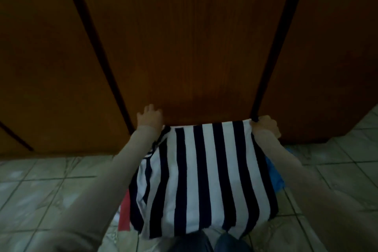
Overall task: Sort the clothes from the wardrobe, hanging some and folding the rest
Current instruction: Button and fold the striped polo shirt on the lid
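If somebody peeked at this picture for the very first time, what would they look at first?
Most likely the black-and-white striped cloth, stretched out in the middle and the brightest thing in a dim room. Next, the two hands at its top edge: the right hand pinches a corner, while the left hand is spread open against the tall brown wooden wardrobe doors that fill the top of the view.

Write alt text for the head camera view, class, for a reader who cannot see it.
A person holds up a black-and-white striped garment before closed wooden wardrobe doors; the right hand grips its top corner, the left hand is open. Red and blue cloth lie below on tiles.
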